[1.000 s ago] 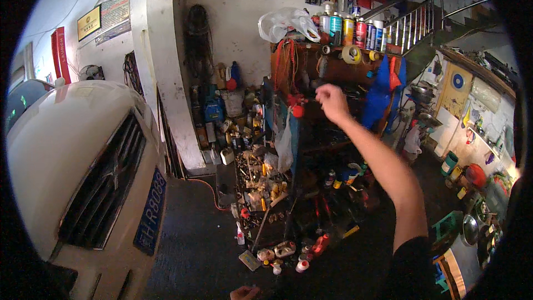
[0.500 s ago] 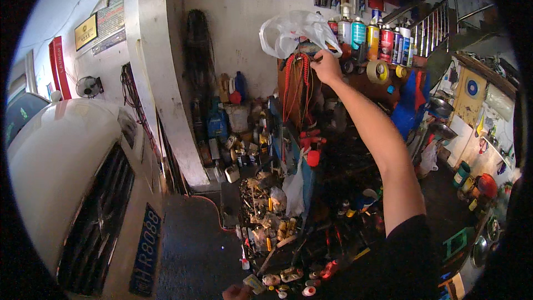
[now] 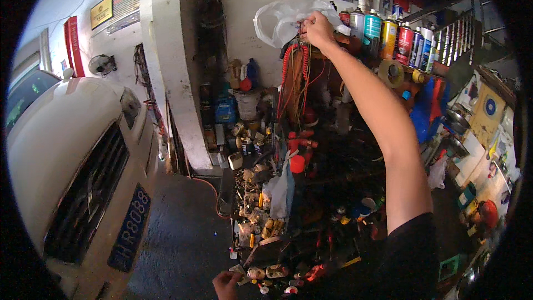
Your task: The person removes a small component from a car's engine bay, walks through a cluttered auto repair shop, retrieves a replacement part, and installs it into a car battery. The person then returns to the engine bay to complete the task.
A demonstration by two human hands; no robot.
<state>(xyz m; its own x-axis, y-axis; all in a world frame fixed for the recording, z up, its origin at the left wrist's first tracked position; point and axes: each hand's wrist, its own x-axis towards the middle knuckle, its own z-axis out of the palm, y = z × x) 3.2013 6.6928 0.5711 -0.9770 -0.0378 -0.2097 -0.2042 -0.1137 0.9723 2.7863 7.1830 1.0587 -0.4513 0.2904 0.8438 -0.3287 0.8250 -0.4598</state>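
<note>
My right hand [image 3: 318,30] reaches up and forward to the top of a wooden cabinet, its thumb and fingertips pinched together. Just below the fingertips hang a red coiled cord [image 3: 286,61] and several thin wires. Behind the hand, a crumpled white plastic bag [image 3: 275,22] lies against the wall. What sits between the fingertips is too small to make out. Low in the view, my left hand [image 3: 226,285] shows only in part, beside small bottles [image 3: 276,271] on the cluttered bench. Its fingers are dim and partly cut off.
Spray cans [image 3: 372,32] stand right of my right hand, above a tape roll [image 3: 391,73]. A red tool [image 3: 300,144] lies below the cords. A white car [image 3: 72,128] stands at left, past a pillar [image 3: 176,78]. Stair railings [image 3: 458,39] rise at the back right.
The view has turned slightly. My right hand has moved up and left, from beside the cords to just above their top, by the white bag. My left hand shows a little more.
</note>
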